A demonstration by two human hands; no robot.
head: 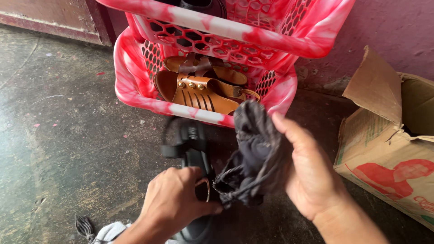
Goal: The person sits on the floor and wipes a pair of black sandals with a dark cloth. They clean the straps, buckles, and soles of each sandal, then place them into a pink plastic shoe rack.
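Gripping a black strapped sandal (192, 151) at lower centre, the left hand (174, 203) curls shut around it; the right hand (309, 169) clutches a crumpled, frayed dark grey rag (253, 156) against it. Above, glossy tan sandals (203, 86) lie in a pink latticed plastic basket (131, 86).

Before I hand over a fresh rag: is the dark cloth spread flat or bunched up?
Bunched up. The cloth hangs in crumpled folds with frayed ends, gripped by the right hand above the black sandal.

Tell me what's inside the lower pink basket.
The lower pink basket holds tan strappy sandals. The upper basket covers its rear half, so anything further back is hidden.
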